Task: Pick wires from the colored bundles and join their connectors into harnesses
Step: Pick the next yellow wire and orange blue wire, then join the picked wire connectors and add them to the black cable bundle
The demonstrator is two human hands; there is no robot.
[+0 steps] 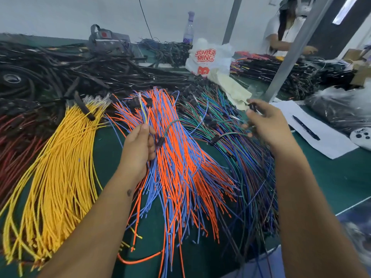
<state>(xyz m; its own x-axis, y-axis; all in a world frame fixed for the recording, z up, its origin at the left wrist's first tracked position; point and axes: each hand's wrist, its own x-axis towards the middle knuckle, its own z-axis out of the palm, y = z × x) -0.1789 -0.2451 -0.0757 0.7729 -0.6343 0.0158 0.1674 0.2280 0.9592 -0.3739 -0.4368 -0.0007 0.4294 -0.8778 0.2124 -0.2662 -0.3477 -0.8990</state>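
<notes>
The left hand [138,149] pinches a few wires [147,115] upright over the orange-and-blue bundle [180,157], likely gathering them; at three o'clock, the right hand [265,123] closes on a black connector [252,106], seemingly for joining.

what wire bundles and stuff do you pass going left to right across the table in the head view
red wire bundle → yellow wire bundle → left hand → orange and blue wire bundle → green and dark blue wire bundle → right hand → white paper with a black pen
</notes>
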